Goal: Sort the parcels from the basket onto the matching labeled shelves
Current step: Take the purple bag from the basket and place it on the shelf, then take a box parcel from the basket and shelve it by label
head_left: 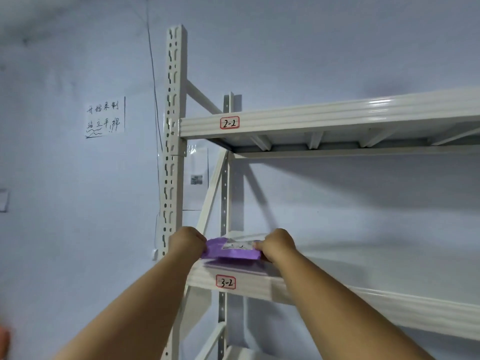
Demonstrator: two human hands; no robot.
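A flat purple parcel (230,253) with a white handwritten label lies at the left front of the white shelf marked 3-2 (226,282). My left hand (187,241) grips its left end and my right hand (276,245) grips its right end. Both arms reach up from below. The shelf marked 2-2 (229,122) runs above it. The basket is out of view.
The slotted white upright post (174,141) stands just left of my left hand. A diagonal brace (211,193) sits behind the parcel. A handwritten paper note (104,118) is taped to the blue-grey wall. The 3-2 shelf (389,274) extends bare to the right.
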